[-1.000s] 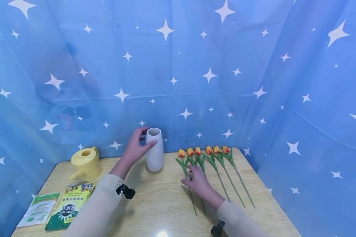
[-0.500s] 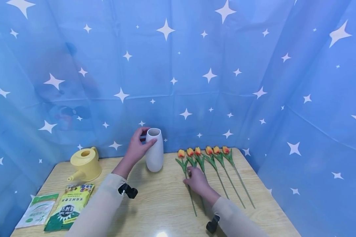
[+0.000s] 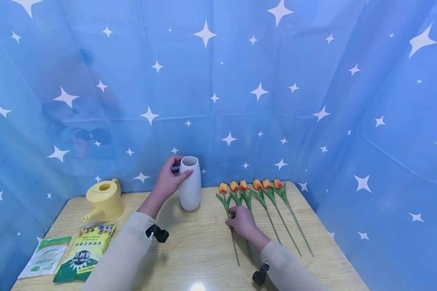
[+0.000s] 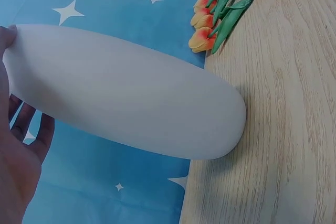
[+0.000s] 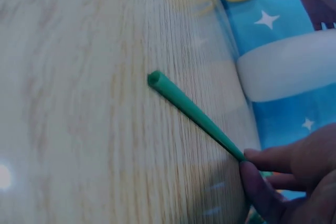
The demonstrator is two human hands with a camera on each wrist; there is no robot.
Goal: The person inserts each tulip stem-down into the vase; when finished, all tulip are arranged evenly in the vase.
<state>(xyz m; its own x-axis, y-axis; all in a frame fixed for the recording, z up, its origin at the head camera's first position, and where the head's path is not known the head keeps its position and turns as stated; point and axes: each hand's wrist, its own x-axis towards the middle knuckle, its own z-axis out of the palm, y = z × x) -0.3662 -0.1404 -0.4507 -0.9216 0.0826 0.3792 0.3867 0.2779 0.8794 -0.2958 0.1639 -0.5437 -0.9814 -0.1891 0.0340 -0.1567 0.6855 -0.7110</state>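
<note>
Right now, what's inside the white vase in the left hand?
The head view shows only a little way into the white vase: bare upper inside, with nothing sticking out. Its near side hides the bottom, so that can't be told.

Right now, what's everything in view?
Curtain: unclear count, blue, white-starred, background.
Table: one, pale wood, foreground.
Vase: one, white, near the table's back edge.
Tulips: six, orange-yellow, green-stemmed, right of the vase.
Watering can: one, yellow, left of the vase.
Bag: one, yellow-green, nearer than the watering can.
Packet: one, white-green, left of the bag.
Sleeves: two, pale, on both arms.
Wrist cameras: two, black, at the cuffs.
Left hand: one, bare, gripping the vase.
Right hand: one, bare, pinching the leftmost tulip.
</note>
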